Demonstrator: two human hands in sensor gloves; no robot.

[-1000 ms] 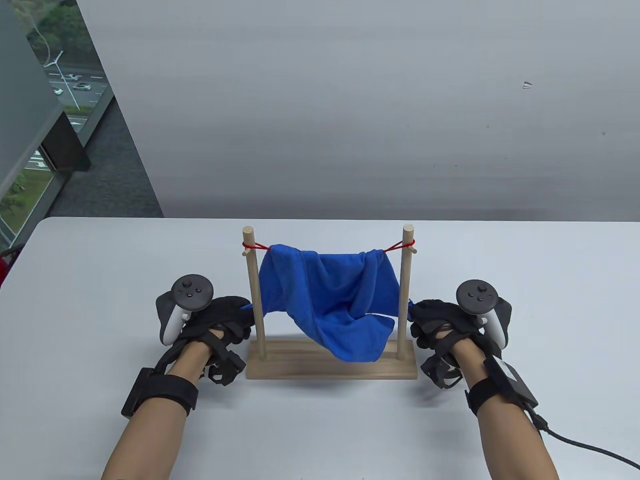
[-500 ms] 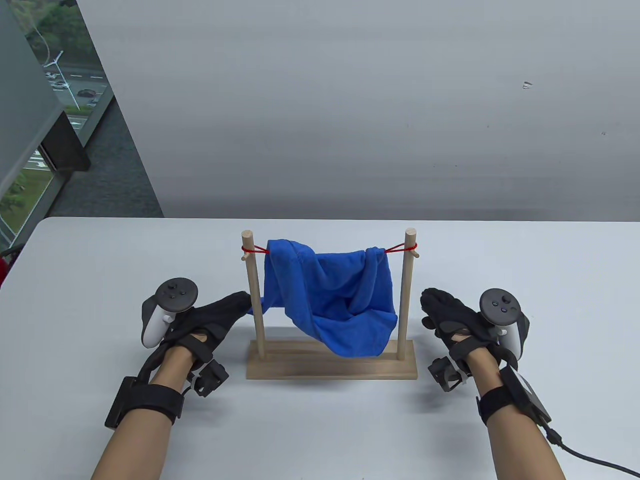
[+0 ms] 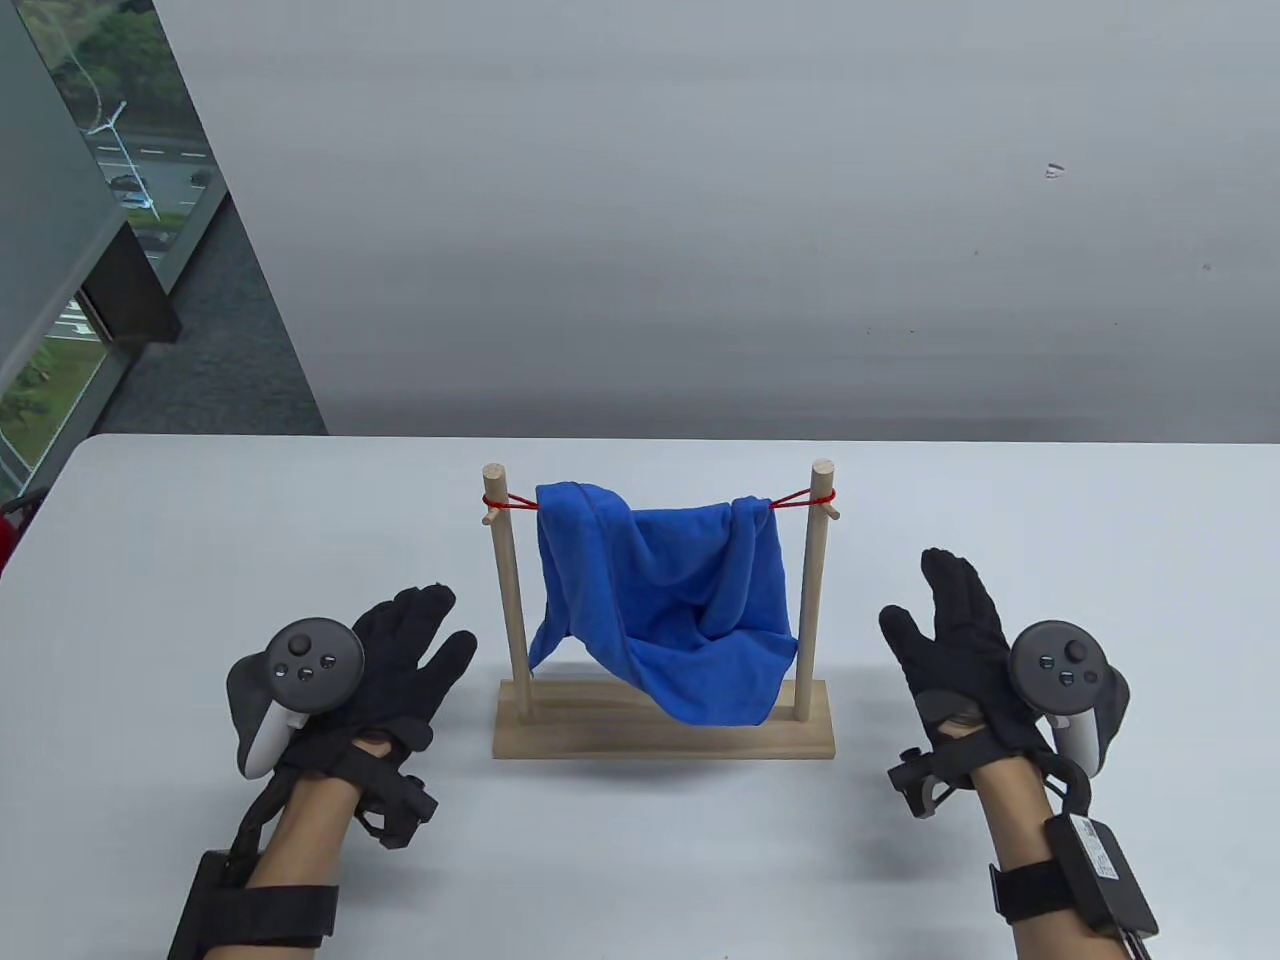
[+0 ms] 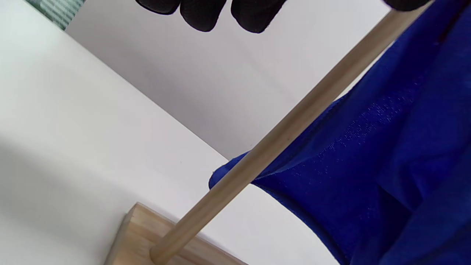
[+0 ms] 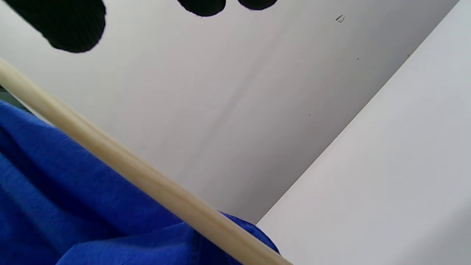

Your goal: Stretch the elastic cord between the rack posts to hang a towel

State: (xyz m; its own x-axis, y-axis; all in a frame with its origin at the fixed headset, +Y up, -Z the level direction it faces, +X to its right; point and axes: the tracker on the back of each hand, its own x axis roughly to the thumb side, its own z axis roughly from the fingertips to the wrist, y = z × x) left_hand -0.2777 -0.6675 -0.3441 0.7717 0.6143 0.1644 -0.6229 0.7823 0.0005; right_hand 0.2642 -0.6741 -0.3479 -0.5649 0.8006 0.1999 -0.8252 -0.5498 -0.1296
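A wooden rack (image 3: 664, 740) stands mid-table with a left post (image 3: 507, 590) and a right post (image 3: 812, 590). A red elastic cord (image 3: 790, 497) runs between the post tops. A blue towel (image 3: 670, 600) hangs over it, bunched, its lower edge over the base. My left hand (image 3: 400, 660) is open and empty, left of the rack. My right hand (image 3: 950, 630) is open and empty, right of the rack. The left wrist view shows the left post (image 4: 279, 132) and towel (image 4: 386, 154); the right wrist view shows the right post (image 5: 121, 165) and towel (image 5: 55, 198).
The white table (image 3: 640, 860) reaches a grey wall (image 3: 700, 250) at the back. A window and floor gap lie at the far left (image 3: 90, 250). A black cable (image 3: 1140, 940) hangs from my right wrist.
Both hands have let go of the towel's lower corners and drawn back outward and toward me, fingers spreading open. The towel now hangs free between the posts.
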